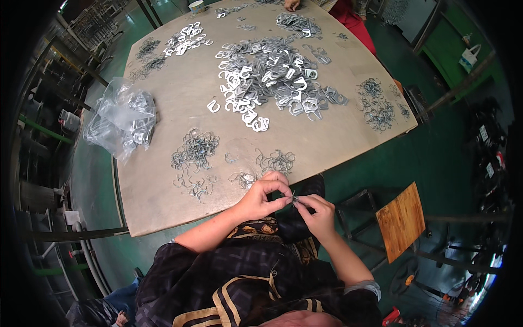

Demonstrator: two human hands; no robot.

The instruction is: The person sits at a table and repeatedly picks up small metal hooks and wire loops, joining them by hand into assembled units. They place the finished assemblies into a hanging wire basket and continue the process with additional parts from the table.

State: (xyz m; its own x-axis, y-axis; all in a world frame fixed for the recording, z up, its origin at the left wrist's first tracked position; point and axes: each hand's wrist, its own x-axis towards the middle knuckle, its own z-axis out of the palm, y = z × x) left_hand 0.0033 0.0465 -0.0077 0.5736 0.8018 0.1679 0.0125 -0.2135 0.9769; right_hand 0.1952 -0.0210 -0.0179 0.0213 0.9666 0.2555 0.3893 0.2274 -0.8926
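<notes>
Just past the table's near edge, the fingertips of both my hands meet in a pinch. My left hand (266,195) and my right hand (317,213) are closed on a small metal piece (295,198) with a thin wire end sticking up. Fingers hide most of it, so its exact shape cannot be made out. Beside my left hand lies a small heap of bent wire clips (277,161), with a few shiny flat pieces (246,179) close by. A larger heap of wire clips (196,150) is further left.
A big pile of flat grey metal hooks (267,76) covers the table's (163,114) middle. A clear plastic bag (122,117) of metal parts sits at the left edge. More wire clips (376,106) lie right. A wooden-topped stool (402,222) stands right; another person's hand (292,5) shows far off.
</notes>
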